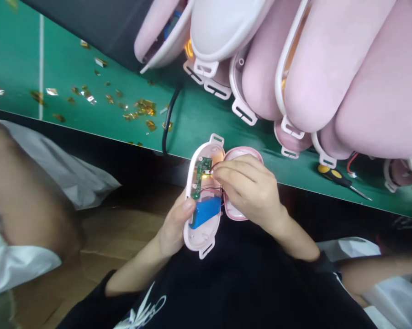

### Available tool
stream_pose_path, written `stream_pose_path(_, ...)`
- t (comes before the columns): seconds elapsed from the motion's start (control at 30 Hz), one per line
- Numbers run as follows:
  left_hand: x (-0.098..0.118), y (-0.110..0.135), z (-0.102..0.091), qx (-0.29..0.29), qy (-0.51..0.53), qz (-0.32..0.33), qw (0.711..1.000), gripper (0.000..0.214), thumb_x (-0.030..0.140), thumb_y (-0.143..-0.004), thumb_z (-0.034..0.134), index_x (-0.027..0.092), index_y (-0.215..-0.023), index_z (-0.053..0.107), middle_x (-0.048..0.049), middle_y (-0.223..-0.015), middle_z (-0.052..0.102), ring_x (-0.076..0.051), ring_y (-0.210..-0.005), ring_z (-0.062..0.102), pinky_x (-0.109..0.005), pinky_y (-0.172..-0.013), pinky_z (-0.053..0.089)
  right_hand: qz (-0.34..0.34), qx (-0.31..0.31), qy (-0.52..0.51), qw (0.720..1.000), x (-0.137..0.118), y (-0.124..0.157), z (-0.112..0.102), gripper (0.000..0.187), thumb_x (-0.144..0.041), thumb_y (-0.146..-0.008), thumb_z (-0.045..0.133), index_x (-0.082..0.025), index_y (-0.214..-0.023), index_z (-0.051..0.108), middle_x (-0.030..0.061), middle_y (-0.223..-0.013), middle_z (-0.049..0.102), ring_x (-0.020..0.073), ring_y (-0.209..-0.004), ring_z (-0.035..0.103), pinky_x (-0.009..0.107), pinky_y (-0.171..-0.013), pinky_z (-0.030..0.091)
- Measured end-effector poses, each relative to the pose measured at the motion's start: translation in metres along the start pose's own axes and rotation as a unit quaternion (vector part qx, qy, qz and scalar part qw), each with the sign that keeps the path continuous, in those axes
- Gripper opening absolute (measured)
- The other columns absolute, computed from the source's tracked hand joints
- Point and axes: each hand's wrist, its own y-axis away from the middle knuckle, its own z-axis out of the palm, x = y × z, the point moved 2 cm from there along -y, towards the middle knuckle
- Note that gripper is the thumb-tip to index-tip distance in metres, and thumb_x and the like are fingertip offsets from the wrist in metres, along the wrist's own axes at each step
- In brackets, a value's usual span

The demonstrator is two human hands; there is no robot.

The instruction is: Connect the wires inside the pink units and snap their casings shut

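Observation:
My left hand (176, 221) grips the edge of an open pink plastic housing (206, 235), its thumb over the rim beside the battery. Inside sit a green circuit board (201, 180) and a blue battery pack (206, 213), with thin red and black wires running between the parts. A yellow light glows on the board. My right hand (250, 187) has its fingertips pinched at the board's small white connector (208, 172); whether they hold a wire or the plug is hard to make out. Behind that hand lies the other pink shell half (236, 214), partly hidden.
Several pink and white housings (315, 68) crowd the far side of the green bench (199, 123). A yellow-and-black screwdriver (343, 181) lies near the bench edge. Gold tape scraps (146, 108) and a black cable (170, 121) are at left. Other people's arms show at both sides.

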Motion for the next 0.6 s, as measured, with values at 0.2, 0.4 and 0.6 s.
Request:
stream_pose_path(0.2, -0.002, 0.005, -0.007, -0.003, 0.006, -0.047, 0.999, 0.061, 0.069, -0.091, 0.074, 0.021, -0.13, 0.074, -0.0107, -0.113, 0.079, -0.04, -0.111, 0.078, -0.051, -0.095, 0.069, 0.027, -0.038, 0.003, 0.999, 0.003, -0.007, -0.001, 0.015, -0.013, -0.106, 0.064, -0.021, -0.099, 0.074, 0.0008, -0.09, 0.08, 0.0178, -0.087, 0.074, 0.034, -0.089, 0.063)
stream_pose_path(0.4, 0.005, 0.0, -0.001, -0.033, -0.053, 0.015, 0.998, 0.062, 0.067, -0.097, 0.07, 0.02, -0.137, 0.07, -0.0134, -0.124, 0.078, -0.04, -0.125, 0.072, -0.052, -0.106, 0.064, 0.052, -0.102, 0.021, 0.993, 0.002, -0.013, -0.009, 0.013, -0.015, -0.107, 0.061, -0.021, -0.102, 0.072, 0.0002, -0.094, 0.079, 0.0178, -0.092, 0.073, 0.032, -0.089, 0.059)
stream_pose_path(0.6, 0.012, -0.003, 0.0, -0.037, -0.132, 0.039, 0.99, 0.062, 0.065, -0.093, 0.077, 0.019, -0.134, 0.072, -0.0126, -0.128, 0.078, -0.04, -0.129, 0.071, -0.053, -0.116, 0.058, 0.06, -0.115, 0.121, 0.984, -0.002, -0.034, -0.02, 0.014, -0.016, -0.109, 0.058, -0.022, -0.111, 0.07, 0.0024, -0.105, 0.069, 0.0158, -0.088, 0.065, 0.028, -0.075, 0.053)
